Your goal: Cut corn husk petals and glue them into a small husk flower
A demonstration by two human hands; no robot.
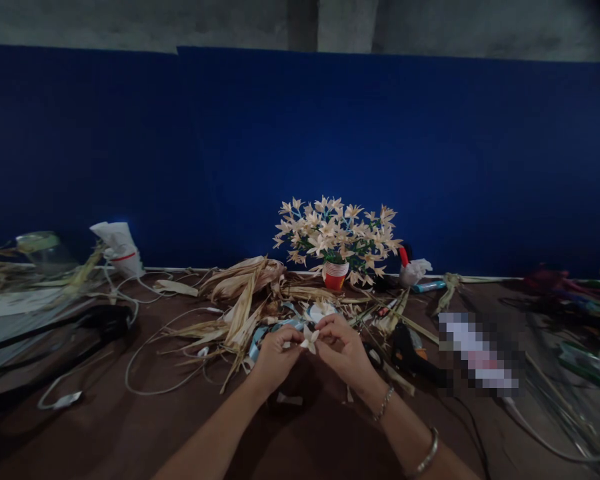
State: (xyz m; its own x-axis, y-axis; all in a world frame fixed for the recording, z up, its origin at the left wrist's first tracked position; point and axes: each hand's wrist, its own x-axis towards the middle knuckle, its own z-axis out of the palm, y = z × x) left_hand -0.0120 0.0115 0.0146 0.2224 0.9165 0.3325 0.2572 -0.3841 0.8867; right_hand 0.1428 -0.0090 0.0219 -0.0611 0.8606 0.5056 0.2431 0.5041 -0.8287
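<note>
Between my two hands, above the brown table, is a small cream husk flower [309, 339] with pointed petals. My left hand [279, 348] pinches it from the left side, fingers closed. From the right, my right hand [344, 343] has its thumb and fingers closed at the flower's other edge; a bracelet and a bangle sit on that arm. Just beyond the hands lie light-blue ribbon [257, 341] and dry corn husks [240, 313]. Farther back, a red paper cup [335, 276] holds a bunch of similar cream flowers [330, 230] with green stems.
A black glue gun [413, 353] lies right of my right hand, near a blurred-out object [480, 353]. White cable [130, 373] loops across the left side. Black straps [105, 323] lie at far left, a white wrapped bundle [123, 250] behind. A blue partition [230, 153] stands at the back.
</note>
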